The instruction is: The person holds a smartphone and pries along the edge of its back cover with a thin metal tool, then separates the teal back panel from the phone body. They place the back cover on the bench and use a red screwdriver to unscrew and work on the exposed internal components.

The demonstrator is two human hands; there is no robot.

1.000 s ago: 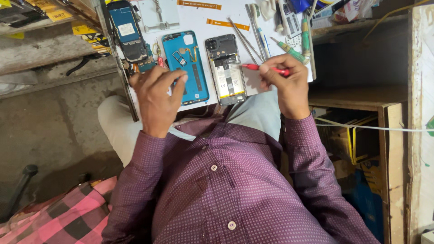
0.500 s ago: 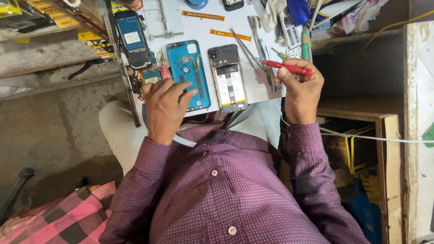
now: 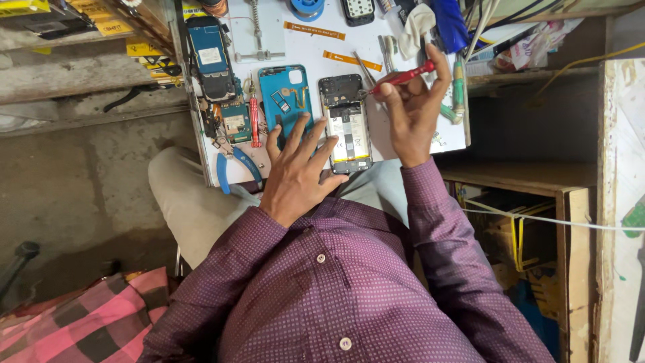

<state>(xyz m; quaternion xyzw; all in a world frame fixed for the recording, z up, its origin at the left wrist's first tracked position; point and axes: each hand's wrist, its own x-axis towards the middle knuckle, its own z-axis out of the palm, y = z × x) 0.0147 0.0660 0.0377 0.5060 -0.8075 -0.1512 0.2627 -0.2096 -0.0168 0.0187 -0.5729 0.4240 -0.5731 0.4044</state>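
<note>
The left hand lies flat with its fingers spread wide, gripping nothing. The fingertips press on the lower end of the blue back cover and on the left side of the opened phone, which lies face down with its battery showing, just beside the cover near the front edge of the white work surface.

The right hand is curled closed around a red screwdriver, pinched between thumb and fingers. The metal tip of the screwdriver points left and sits at the upper right corner of the opened phone; whether it touches a screw is too small to tell.

Left of the blue cover lie a small red tool, a green circuit board and another dismantled phone toward the surface's left edge. Blue-handled pliers rest at the near left corner. A green-handled screwdriver lies near the right edge, just beside the right hand.
</note>
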